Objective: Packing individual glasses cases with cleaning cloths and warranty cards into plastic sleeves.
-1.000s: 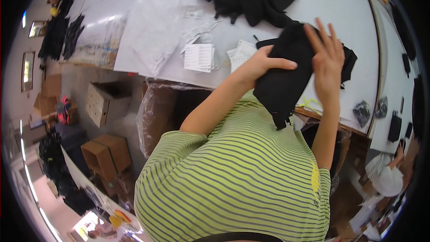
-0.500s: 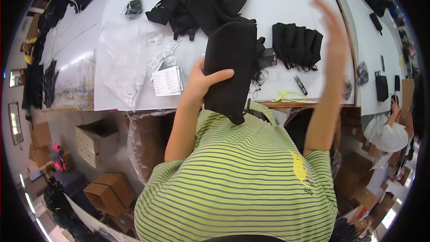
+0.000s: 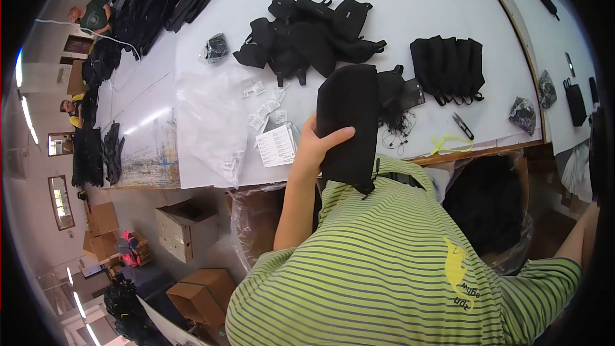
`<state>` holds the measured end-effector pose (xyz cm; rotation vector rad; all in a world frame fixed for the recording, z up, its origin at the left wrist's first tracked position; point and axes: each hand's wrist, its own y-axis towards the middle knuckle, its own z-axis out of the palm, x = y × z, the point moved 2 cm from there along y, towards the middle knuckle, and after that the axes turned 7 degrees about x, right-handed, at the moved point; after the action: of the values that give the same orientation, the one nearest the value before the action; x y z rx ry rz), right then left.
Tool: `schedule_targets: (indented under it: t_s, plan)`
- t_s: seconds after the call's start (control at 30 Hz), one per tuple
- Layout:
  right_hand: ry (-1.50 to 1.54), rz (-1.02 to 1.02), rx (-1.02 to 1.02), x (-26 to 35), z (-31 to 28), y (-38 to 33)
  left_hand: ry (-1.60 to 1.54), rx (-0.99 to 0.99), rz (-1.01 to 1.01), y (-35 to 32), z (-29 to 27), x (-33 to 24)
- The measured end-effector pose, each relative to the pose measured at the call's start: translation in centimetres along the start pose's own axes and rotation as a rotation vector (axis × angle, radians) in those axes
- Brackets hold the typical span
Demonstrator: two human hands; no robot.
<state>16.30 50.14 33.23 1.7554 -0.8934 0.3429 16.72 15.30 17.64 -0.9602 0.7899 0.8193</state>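
My left hand (image 3: 312, 148) is closed around a flat black fabric pouch (image 3: 349, 112), thumb across its front, close to my chest at the table's near edge. A small loop shows at the pouch's lower end. My right arm (image 3: 586, 234) reaches out past the right rim, and its hand is out of sight. Beyond the held pouch lies a loose heap of black pouches (image 3: 307, 35). To its right, several more pouches (image 3: 446, 67) overlap in a neat row. Black hang tags (image 3: 412, 95) with tangled black strings (image 3: 397, 123) lie beside the held pouch.
Thread snips (image 3: 462, 127) and a yellow-green cord (image 3: 451, 146) lie near the front edge. White printed cards (image 3: 277, 146), small labels (image 3: 264, 114) and a clear plastic bag (image 3: 208, 128) lie to the left. Cartons (image 3: 204, 295) stand on the floor; people (image 3: 93, 16) are at far left.
My right hand has swung from above the table's right side out of view. The left hand still grips the pouch. The whole view has shifted, with the table now farther right and lower.
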Motion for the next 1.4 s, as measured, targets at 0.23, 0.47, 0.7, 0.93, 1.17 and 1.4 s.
schedule_targets:
  t_s: [0.23,0.47,0.7,0.93,1.17,1.4]
  plan:
    - [-0.005,0.039,0.036,2.8,3.7,-0.3,0.035,-0.028,0.073,-0.6,0.4,0.1]
    - [-0.119,0.137,0.115,6.6,4.8,-1.7,-0.339,-0.04,0.18,0.7,1.4,0.2]
    - [-0.311,0.362,0.553,6.3,11.5,-5.6,-0.589,0.052,0.159,1.4,3.1,0.7]
    - [-0.058,0.556,0.169,1.3,16.6,-11.1,-0.686,0.152,0.098,1.4,5.4,2.1]
    - [0.426,0.733,-0.142,-3.0,13.6,-12.6,-0.008,-0.192,0.494,3.5,3.5,0.5]
    - [0.279,1.065,0.044,-6.2,11.3,-13.7,0.129,-0.035,0.39,5.5,2.4,2.3]
